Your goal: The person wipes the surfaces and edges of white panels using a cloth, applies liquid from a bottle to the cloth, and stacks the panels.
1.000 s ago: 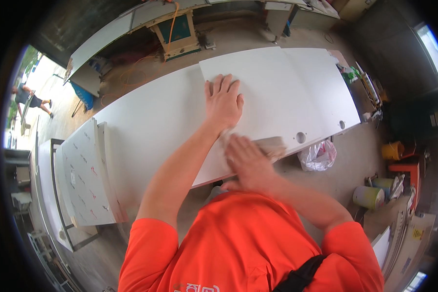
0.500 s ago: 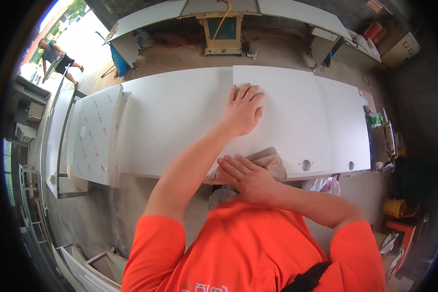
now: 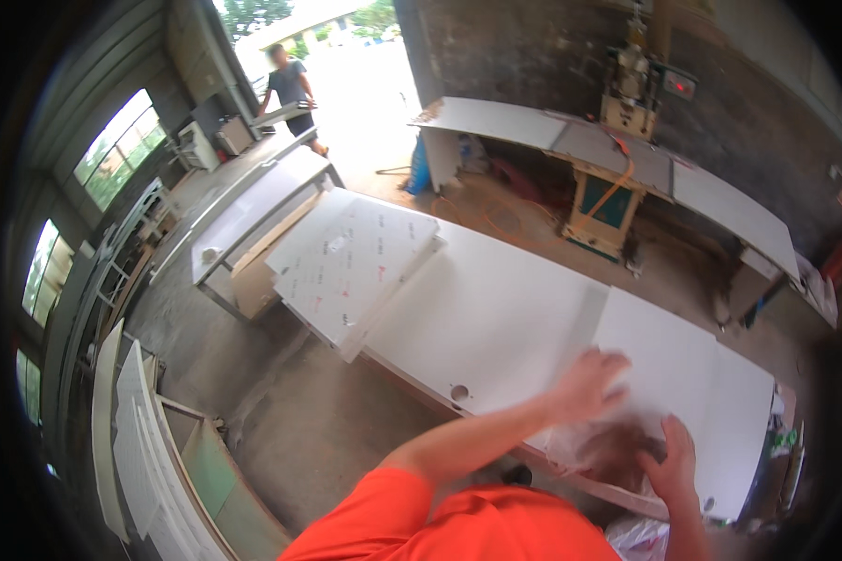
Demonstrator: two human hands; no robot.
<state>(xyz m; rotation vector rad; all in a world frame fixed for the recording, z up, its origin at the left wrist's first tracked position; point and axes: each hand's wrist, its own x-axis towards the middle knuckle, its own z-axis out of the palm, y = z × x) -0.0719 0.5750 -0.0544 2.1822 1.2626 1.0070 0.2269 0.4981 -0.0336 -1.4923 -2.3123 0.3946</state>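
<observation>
- One brown cloth (image 3: 619, 456), badly blurred, is at the near edge of the bench, over the white surface and between the two hands; I can't make out its folds.
- Two bare hands are at work here. The right hand (image 3: 672, 460) is just beside the cloth, thumb and fingers well parted; the blur keeps me from telling whether the thumb touches it.
- The left hand (image 3: 591, 385) is up and across from it, fingers loosely bent and apart from the thumb, with nothing visible in its grasp; I can't tell whether it brushes the surface.
- Beneath them I count two white layers: an upper panel (image 3: 669, 360) lying over the right part of a long panel (image 3: 496, 304).
- One round hole (image 3: 459, 393) shows near the long panel's near edge.
- One stack of film-covered boards (image 3: 351, 257) sits on the left end; at least two boards, the exact number unclear.
- One plastic bag (image 3: 638, 539) shows below the near edge, by the right forearm.
- Across the floor runs one worktop (image 3: 730, 201) along the wall, with one machine (image 3: 630, 103) and one orange hose (image 3: 616, 190).
- One other person (image 3: 292, 86) is near the bright doorway, holding one flat piece.
- Three windows (image 3: 120, 150) line the left wall.
</observation>
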